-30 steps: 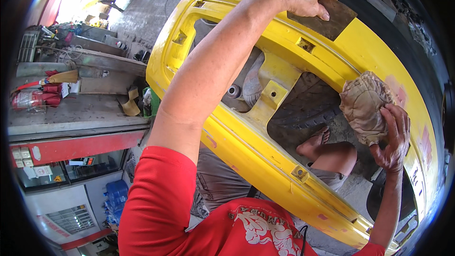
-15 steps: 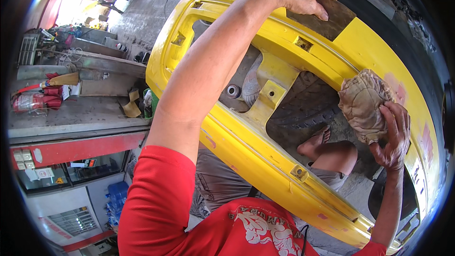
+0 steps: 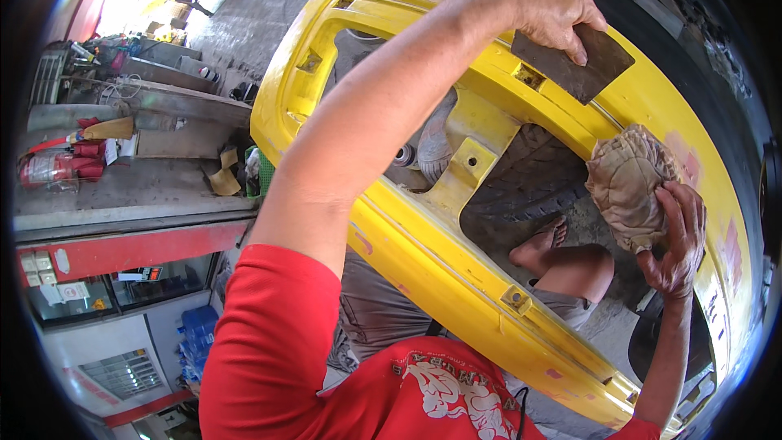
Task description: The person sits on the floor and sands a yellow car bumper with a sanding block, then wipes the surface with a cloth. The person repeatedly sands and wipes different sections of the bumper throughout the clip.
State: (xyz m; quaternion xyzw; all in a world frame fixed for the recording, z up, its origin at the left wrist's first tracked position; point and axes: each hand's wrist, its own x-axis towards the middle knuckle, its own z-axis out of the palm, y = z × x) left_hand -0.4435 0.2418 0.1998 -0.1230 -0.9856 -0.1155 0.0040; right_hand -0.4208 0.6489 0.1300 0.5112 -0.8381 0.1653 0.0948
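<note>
A yellow car bumper (image 3: 423,257) with large openings lies across in front of me, marked by pinkish and pale sanded patches. Stretched over it, my left hand (image 3: 558,12) is closed on a dark brown sheet of sandpaper (image 3: 588,69), with the thumb on top. The sheet overlaps the far part of the bumper near a small square slot. On the right, my right hand (image 3: 676,236) grips a bunched tan rag (image 3: 627,183), held against the bumper beside a pink patch. The fingers of the left hand are partly hidden behind the sheet.
Below the bumper's openings are a tire (image 3: 521,175) and a bare foot (image 3: 542,240). To the left, a cluttered grey bench (image 3: 138,204) bears a brush (image 3: 110,129), red bottles and a folded brown sheet (image 3: 224,175). Blue water containers (image 3: 197,334) stand lower left.
My left hand and the sandpaper have moved right and a little nearer to me, over the bumper. The right hand and the rag have hardly shifted.
</note>
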